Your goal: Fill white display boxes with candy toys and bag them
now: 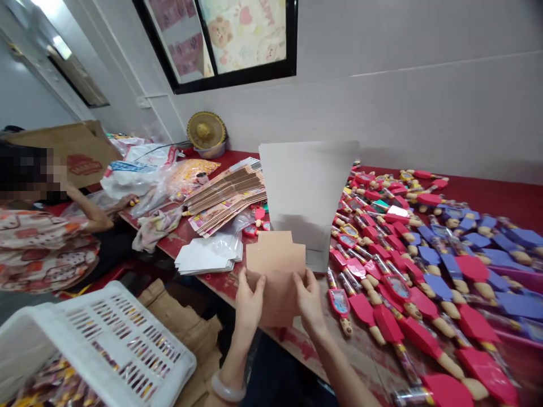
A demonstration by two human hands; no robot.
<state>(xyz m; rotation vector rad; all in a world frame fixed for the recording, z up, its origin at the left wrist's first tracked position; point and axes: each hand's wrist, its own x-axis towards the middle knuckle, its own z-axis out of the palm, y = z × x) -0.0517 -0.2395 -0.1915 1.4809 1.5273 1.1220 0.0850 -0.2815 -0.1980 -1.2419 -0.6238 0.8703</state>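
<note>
A flat brown cardboard piece (275,265) with a tab on top is held up over the near edge of the red table (487,192). My left hand (249,302) grips its left side and my right hand (309,299) grips its right side, fingers closed on the card. Just behind it stands a white folded carton (307,186), upright. To the right lie several red and purple toy packs (424,265), spread over the table.
A fanned stack of printed flat cartons (227,195), a pile of white cards (207,257) and plastic bags (139,172) lie left of centre. A white plastic basket (106,339) sits at lower left. Another person (42,226) sits at the far left, beside a brown box (72,148).
</note>
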